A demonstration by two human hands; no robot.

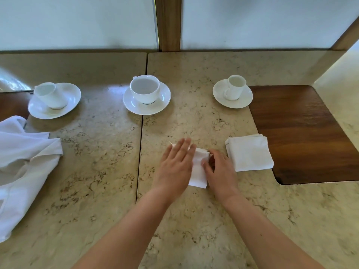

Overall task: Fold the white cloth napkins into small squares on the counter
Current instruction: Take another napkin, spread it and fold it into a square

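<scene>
Marble table (97, 171), near to far. Left hand (175, 167): flat, fingers straight, pressing napkin (198, 171) at mid-table. Right hand (220, 171): thumb and curled fingers pinch its right edge. Best: hold flat, align edges, then crease. Napkin mostly hidden; fold count unclear. Folded stack (250, 153) just right. Loose cloths (25, 162) cut off left. Cups (144, 90) beyond.

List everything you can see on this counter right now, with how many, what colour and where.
napkin being folded: one, white, centre, under both hands
folded napkins: small stack, white, right, partly on the wooden inset
unfolded cloths: heap, white, left edge
cups: three, white, one on each saucer, back row
saucers: three, white, back row
wooden inset: one, dark brown, right
counter: beige marble
left hand: flat, pressing the napkin
right hand: pinching the napkin's right edge
</scene>
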